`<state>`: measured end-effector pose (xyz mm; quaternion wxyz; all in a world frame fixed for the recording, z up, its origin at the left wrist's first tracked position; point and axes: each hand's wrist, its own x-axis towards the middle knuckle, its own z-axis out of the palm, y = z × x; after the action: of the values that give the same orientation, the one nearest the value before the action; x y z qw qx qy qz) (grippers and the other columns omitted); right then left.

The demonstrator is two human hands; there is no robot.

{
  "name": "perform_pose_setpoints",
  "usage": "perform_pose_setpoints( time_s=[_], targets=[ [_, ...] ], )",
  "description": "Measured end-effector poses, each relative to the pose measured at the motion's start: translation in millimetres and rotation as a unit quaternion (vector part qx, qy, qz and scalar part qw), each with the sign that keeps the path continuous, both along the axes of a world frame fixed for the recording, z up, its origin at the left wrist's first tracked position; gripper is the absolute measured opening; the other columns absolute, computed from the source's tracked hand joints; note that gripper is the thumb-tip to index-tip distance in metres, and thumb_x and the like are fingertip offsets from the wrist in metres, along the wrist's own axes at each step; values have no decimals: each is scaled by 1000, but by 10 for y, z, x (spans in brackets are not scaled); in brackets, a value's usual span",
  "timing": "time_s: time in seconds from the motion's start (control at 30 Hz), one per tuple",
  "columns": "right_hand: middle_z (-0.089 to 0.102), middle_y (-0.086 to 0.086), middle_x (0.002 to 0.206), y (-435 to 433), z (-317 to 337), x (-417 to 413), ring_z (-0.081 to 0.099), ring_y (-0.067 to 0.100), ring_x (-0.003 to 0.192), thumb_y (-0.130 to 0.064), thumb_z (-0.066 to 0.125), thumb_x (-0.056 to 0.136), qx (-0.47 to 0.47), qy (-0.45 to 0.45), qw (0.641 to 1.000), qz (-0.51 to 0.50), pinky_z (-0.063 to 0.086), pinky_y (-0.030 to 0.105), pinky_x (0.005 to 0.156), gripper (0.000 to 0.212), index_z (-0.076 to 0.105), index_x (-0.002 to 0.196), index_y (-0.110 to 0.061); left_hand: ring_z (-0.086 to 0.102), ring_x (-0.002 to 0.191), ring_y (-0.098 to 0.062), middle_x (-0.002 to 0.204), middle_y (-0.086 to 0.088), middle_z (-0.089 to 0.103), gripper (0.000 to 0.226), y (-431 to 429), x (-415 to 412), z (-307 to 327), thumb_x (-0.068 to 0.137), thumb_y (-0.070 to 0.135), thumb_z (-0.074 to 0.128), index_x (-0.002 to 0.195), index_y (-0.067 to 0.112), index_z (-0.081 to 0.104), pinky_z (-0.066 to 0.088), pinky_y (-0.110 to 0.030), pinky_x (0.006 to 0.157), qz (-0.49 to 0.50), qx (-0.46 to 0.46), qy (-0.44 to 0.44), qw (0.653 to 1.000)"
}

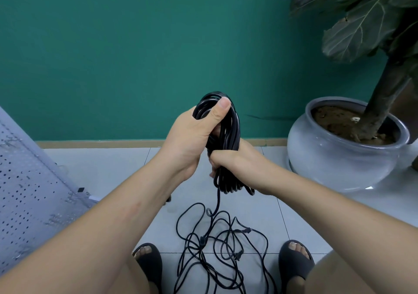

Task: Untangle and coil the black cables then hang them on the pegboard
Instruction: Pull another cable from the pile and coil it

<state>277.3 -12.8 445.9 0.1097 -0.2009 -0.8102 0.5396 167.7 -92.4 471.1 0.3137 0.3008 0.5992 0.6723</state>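
Black cable coil (229, 128) – glossy round cord wound in long oval loops, held upright in mid-air before the person, above the floor. Left hand (192, 139) curls round the upper part, thumb pressed across the top loops; right hand (235, 160) clenches round the lower middle, the bottom loops hanging out beneath it. One strand drops from the coil to the loose cables (217, 248) – thin black cords in a tangled spread with small plugs showing, lying on the floor between two dark sandals (151, 263).

Floor (108, 171): pale grey tiles, wooden skirting at the wall foot. Wall (135, 44): plain teal green. Pegboard (22, 191): grey, perforated, at the left edge. Grey glazed pot (339, 160) with soil and a large-leaved plant (362, 28), at right.
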Motion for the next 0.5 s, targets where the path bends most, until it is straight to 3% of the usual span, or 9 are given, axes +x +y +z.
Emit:
perform_pose_setpoints(
  time_s=[0.1,0.23,0.33,0.43,0.5],
  targets=[
    [41,9,71,15,48,10,37,23,63,-26,54,69,34,20,999,-35,37,51,54,35,36,85,-1,73,100,-12,102,5,79,51,11,-38,15,85,64,75,105,17,74,53,-37,99,-14,8,37,999],
    [40,11,75,67,170,47,34,29,70,-26,57,68,31,76,994,-77,38,60,61,39,44,91,2,72,111,-18,115,3,78,65,25,-71,-76,95,73,52,122,15,65,53,-36,94,-63,14,34,997],
    [36,24,75,135,244,82,33,42,72,-22,56,70,28,106,990,-89,37,63,63,26,39,78,-3,67,127,-24,133,-4,74,88,53,-42,-234,91,90,34,138,22,63,49,-45,111,-108,-38,46,992],
    [32,31,77,206,297,118,32,41,68,-22,57,70,16,128,986,-105,39,64,61,36,34,78,4,71,123,-18,125,-3,78,82,90,30,-436,95,88,25,133,29,66,45,-51,118,-123,-99,28,987],
    [31,32,78,245,328,135,30,46,71,-21,57,69,10,136,984,-113,38,63,63,38,34,79,8,72,120,-15,120,0,80,62,87,118,-547,107,71,27,131,29,66,44,-48,119,-159,-141,42,976]
  ],
)
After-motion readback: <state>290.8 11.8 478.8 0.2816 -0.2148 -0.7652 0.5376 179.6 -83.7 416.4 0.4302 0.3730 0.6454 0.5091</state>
